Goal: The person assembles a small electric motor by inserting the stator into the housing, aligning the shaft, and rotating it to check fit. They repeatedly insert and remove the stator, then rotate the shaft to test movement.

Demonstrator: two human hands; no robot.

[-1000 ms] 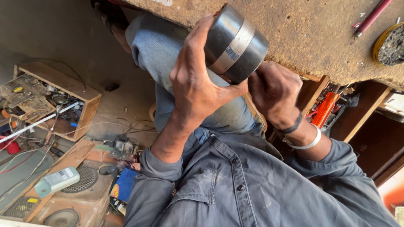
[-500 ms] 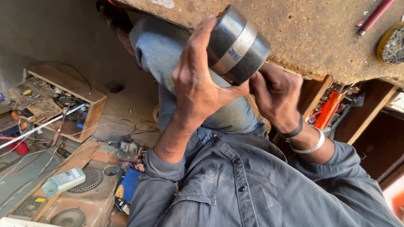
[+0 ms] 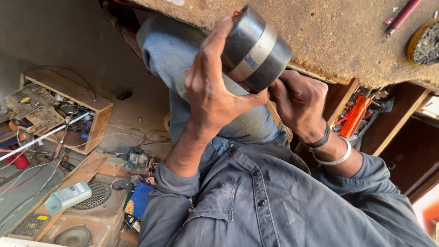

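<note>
The dark metal cylinder (image 3: 256,50), banded with a lighter steel ring round its middle, is held up in the air just under the edge of the rough brown counter (image 3: 329,36), above the person's denim-clad knee. The left hand (image 3: 212,89) is wrapped round its near side, fingers over the top and thumb braced beneath, gripping it firmly. The right hand (image 3: 299,103) is closed at the cylinder's lower end, fingertips touching it; whether it pinches a small part or tool there I cannot tell.

To do this well, the left hand's grip should stay steady and take the weight, so the right hand can work finely at the end face; keeping the piece over the lap looks wise, since a slip would drop it onto the cluttered floor.

Further out lie a wooden box of circuit boards (image 3: 59,110), a speaker cabinet (image 3: 87,206) and an orange tool (image 3: 354,116)
</note>
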